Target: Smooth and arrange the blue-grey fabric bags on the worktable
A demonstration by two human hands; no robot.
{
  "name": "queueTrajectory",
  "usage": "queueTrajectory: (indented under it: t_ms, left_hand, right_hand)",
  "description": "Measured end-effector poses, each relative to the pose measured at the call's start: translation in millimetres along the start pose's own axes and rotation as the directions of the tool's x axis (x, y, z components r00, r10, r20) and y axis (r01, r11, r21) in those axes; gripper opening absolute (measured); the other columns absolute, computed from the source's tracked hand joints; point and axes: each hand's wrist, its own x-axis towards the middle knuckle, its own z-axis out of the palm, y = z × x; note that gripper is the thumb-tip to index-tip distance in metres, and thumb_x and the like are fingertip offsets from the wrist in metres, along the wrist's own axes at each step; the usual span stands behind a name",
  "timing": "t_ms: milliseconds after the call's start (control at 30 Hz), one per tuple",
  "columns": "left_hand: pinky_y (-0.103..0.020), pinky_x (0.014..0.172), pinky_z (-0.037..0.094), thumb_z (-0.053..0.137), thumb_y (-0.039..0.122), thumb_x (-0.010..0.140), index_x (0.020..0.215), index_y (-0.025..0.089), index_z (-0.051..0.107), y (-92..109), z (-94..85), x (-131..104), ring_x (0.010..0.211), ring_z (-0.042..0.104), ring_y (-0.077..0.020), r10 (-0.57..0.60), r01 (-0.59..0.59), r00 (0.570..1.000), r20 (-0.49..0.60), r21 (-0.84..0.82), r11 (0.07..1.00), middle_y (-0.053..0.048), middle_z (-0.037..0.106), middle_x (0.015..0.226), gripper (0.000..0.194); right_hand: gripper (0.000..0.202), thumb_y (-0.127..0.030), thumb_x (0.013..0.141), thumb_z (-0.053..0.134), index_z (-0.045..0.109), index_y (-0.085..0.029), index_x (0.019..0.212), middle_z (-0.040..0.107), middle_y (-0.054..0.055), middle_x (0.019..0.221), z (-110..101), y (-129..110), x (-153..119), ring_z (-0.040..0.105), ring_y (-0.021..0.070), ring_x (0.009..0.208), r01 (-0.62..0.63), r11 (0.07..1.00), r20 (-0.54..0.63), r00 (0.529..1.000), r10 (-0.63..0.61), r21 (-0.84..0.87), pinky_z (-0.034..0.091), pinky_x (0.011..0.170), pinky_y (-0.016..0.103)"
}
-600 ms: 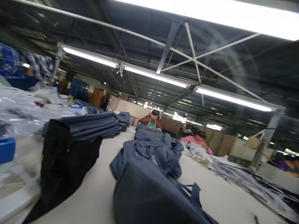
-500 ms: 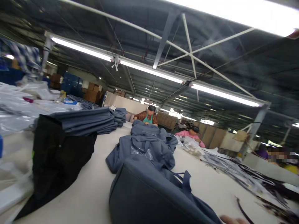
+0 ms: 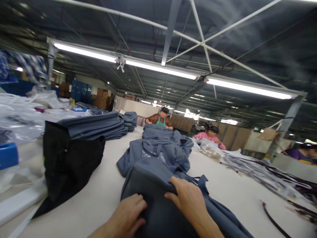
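A grey-blue fabric bag (image 3: pixel 151 185) lies on the white table (image 3: pixel 99 195) right in front of me. My left hand (image 3: pixel 127 215) rests on its near left side, fingers curled onto the cloth. My right hand (image 3: pixel 189 200) lies on top of the bag near its handle strap (image 3: pixel 201 183), fingers spread and pressing the fabric. Behind it several more grey-blue bags (image 3: pixel 158 148) lie in a row down the table.
A black bag (image 3: pixel 69 162) stands at left, with a stack of folded grey-blue fabric (image 3: pixel 99 127) behind it. Clear plastic sheets (image 3: pixel 22 115) cover the left side. Dark straps (image 3: pixel 274 221) and papers lie at right. Other people (image 3: pixel 159 120) work farther down the table.
Both my hands have come into view and landed on the nearest bag. The camera has tilted down slightly.
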Motion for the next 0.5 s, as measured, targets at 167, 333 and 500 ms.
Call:
queueTrajectory:
  t_ms: [167, 333, 500]
  left_hand:
    - [-0.048, 0.1, 0.048, 0.071, 0.033, 0.087, 0.102, 0.018, 0.062, -4, 18.8, 59, 0.11, 0.061, -0.0339, -0.071, 0.072, 0.995, 0.073, -0.015, 0.997, -0.011, 0.067, 0.112, 0.024]
    - [-0.06, 0.104, 0.041, 0.065, 0.032, 0.086, 0.092, 0.012, 0.066, -19, 64.3, 97, 0.115, 0.058, -0.0438, -0.119, 0.123, 0.992, 0.041, -0.128, 0.984, -0.021, 0.068, 0.111, 0.021]
    - [-0.039, 0.083, 0.046, 0.048, 0.042, 0.079, 0.068, 0.016, 0.06, -40, 68.3, 103, 0.079, 0.061, -0.0238, -0.164, 0.112, 0.985, -0.052, -0.526, 0.843, -0.009, 0.064, 0.073, 0.03]
  right_hand:
    - [0.019, -0.02, 0.087, 0.068, 0.063, -0.02, 0.105, 0.069, 0.007, 0.108, 61, 43, 27, 0.066, 0.0333, 0.105, 0.011, 0.998, -0.022, 1.0, -0.012, -0.06, 0.057, 0.086, 0.048]
    - [0.023, -0.013, 0.086, 0.063, 0.065, -0.02, 0.108, 0.065, 0.01, 0.124, 141, 71, 36, 0.063, 0.0296, 0.11, -0.034, 0.997, -0.084, 0.996, 0.028, -0.064, 0.055, 0.092, 0.043]
    - [0.017, -0.011, 0.084, 0.064, 0.063, -0.026, 0.093, 0.07, -0.002, 0.103, 141, 75, 36, 0.061, 0.0206, 0.084, 0.21, 0.973, -0.456, 0.86, -0.229, -0.092, 0.043, 0.076, 0.033]
